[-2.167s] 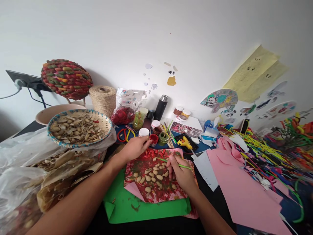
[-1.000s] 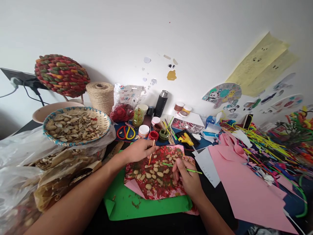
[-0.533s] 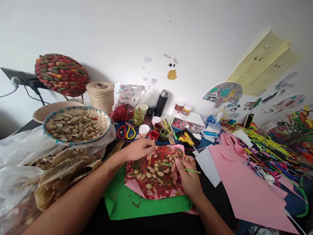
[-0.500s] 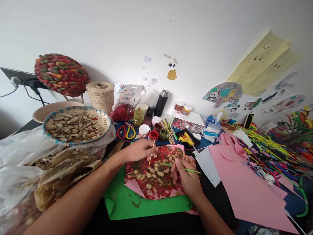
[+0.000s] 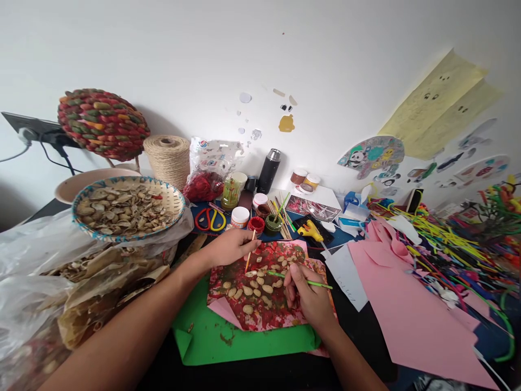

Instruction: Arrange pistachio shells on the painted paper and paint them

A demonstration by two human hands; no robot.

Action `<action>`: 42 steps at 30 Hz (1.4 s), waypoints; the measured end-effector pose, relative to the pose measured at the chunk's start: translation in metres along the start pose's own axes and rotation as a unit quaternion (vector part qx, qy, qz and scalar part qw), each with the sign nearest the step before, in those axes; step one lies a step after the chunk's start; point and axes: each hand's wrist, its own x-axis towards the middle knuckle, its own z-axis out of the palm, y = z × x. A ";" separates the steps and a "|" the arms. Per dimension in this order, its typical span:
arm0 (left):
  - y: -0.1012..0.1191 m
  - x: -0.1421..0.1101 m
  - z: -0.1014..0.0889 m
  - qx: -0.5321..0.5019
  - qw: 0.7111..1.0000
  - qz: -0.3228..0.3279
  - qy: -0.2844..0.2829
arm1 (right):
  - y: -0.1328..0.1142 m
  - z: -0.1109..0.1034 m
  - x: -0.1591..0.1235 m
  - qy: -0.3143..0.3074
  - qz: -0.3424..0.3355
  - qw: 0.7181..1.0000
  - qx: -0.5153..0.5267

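Observation:
In my left hand (image 5: 233, 247), closed at the fingertips, is a thin wooden stick (image 5: 251, 251) slanting down, its lower end at a pale peanut shell (image 5: 249, 274); whether the shell is fixed to it I cannot tell. My right hand (image 5: 307, 293) grips a thin green stick (image 5: 319, 284), which points left across the peanut shells. Several unpainted peanut shells (image 5: 247, 291) lie on a pink sheet smeared with red and green paint (image 5: 280, 317). Just beyond my left hand stand an open jar of red paint (image 5: 256, 223) and a jar of green paint (image 5: 273, 224).
Under the painted sheet lies a green sheet (image 5: 244, 350). Scissors (image 5: 209, 219), a yellow glue gun (image 5: 310, 230) and a black flask (image 5: 269, 171) stand or lie behind. A basket of shells (image 5: 179, 209) is at left, pink paper (image 5: 411, 309) at right.
My left hand has shifted slightly up and left with the wooden stick. The pale shell at its end has moved the same way. My right hand has barely moved.

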 end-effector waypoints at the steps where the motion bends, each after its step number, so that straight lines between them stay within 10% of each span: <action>1: -0.002 0.000 0.000 0.008 1.000 -0.001 0.008 | 0.000 0.000 0.000 0.000 -0.001 1.000 0.000; 7: -0.001 0.000 -0.002 -0.002 1.000 -0.006 0.028 | 0.000 0.001 0.000 -0.001 0.002 1.000 0.010; 13: 0.010 -0.002 0.000 -0.107 0.992 -0.011 -0.071 | 0.004 -0.001 0.000 0.002 -0.001 1.000 -0.003; 30: -0.004 0.002 0.002 0.024 0.995 -0.001 0.101 | -0.004 0.011 0.006 -0.008 -0.013 1.000 -0.003; 42: -0.003 -0.002 -0.018 0.144 0.983 -0.054 0.102 | -0.003 0.026 0.012 -0.044 -0.027 0.997 -0.059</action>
